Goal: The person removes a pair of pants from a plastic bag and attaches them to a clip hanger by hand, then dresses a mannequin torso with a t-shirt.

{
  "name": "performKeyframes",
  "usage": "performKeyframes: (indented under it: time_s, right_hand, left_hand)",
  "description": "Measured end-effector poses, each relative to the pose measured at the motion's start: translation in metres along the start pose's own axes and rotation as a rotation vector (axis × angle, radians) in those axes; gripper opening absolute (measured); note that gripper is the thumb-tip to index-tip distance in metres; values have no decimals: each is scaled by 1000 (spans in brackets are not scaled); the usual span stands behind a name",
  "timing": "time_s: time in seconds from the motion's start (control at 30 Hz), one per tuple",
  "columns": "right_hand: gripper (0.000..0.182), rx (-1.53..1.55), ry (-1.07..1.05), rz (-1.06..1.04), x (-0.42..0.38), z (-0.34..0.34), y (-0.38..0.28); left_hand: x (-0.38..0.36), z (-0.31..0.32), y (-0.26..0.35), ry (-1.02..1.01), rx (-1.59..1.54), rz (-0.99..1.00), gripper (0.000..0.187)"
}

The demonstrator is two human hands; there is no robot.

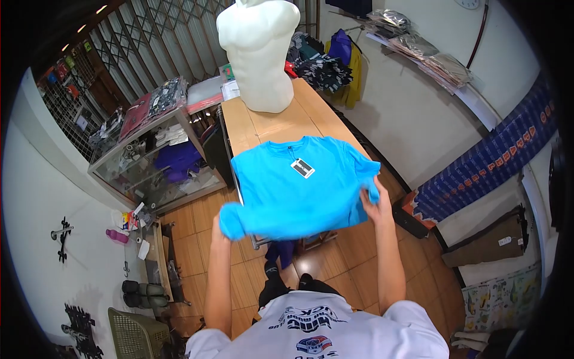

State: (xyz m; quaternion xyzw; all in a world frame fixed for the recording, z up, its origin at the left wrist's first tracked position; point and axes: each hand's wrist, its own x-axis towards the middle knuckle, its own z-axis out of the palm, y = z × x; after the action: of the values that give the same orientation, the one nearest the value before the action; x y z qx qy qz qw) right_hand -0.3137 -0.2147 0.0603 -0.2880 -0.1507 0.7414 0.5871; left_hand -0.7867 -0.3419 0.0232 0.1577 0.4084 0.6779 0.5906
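Note:
A bright blue T-shirt (281,185) lies partly spread over the near end of the wooden table (311,110), its neckline toward the far side. A black and white hang tag (302,168) rests just below the collar. The near part of the fabric is lifted and smeared by motion. My left hand (220,230) grips the shirt's near left edge, its fingers mostly hidden behind the cloth. On the other side, my right hand (378,206) is closed on the fabric near the right sleeve.
A white mannequin torso (263,57) stands on the table's far part. To the left is a glass display case (161,158) with packed garments on top. A blue lettered roll or banner (484,158) and a wall shelf (430,60) are on the right. A green basket (139,335) sits lower left.

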Motion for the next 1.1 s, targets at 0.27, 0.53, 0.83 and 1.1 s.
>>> performKeyframes:
  time_s: [0.27,0.53,0.83,1.1]
  right_hand:
    - [55,-1128,-147,-373,21,67,73]
    - [66,-2081,-141,-680,6,52,149]
    - [66,-2137,-107,-779,7,48,153]
    - [66,-2117,-111,-766,7,50,151]
  left_hand:
    - [18,100,-28,178,46,85,44]
    - [86,130,-49,-192,1203,511,40]
    - [180,135,-45,-13,1778,521,38]
    - [173,137,-39,-81,1830,588,17]
